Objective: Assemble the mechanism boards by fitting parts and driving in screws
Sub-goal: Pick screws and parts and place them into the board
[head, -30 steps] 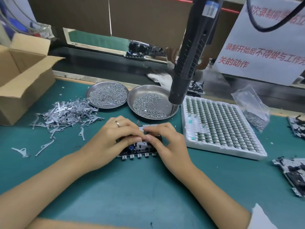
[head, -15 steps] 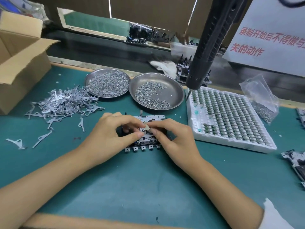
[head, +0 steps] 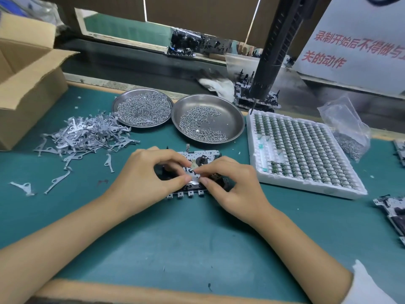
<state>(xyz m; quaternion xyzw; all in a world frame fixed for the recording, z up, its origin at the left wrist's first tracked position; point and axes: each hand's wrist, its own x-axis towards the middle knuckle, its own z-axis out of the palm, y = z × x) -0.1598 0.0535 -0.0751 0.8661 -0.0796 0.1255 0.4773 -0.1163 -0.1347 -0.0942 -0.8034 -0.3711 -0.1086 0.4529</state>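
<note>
Lifted slightly off the mechanism board (head: pixel 198 172) since a second ago: both sets of fingertips, then flat on the board's top, now pinching a small pale metal part (head: pixel 195 177) just above its middle. Camera view also shifted, so the hanging electric screwdriver (head: pixel 270 60) appears further right, tip over the far corner of the white foam tray (head: pixel 306 185).

Left hand (head: pixel 149 178) with thumb and forefinger curled, nipping the part from the left; right hand (head: pixel 232 185) likewise curled, nipping it from the right, other fingers resting against the board. No ring visible now.

Board lying flat on the green mat (head: pixel 197 238), centre of the bench, just in front of the right steel dish of screws (head: pixel 208 126). Long axis running left to right; row of small metal tabs along the near edge, facing the person; black hub toward the far side.

Likely step: seating the small part, before any screw goes in. Next move probably calls for pressing the part home and holding it steady with one hand, then fetching a screw and the screwdriver with the other.

Nearby: pile of grey levers (head: pixel 87 137) to the left, second dish (head: pixel 142 108) behind it.
</note>
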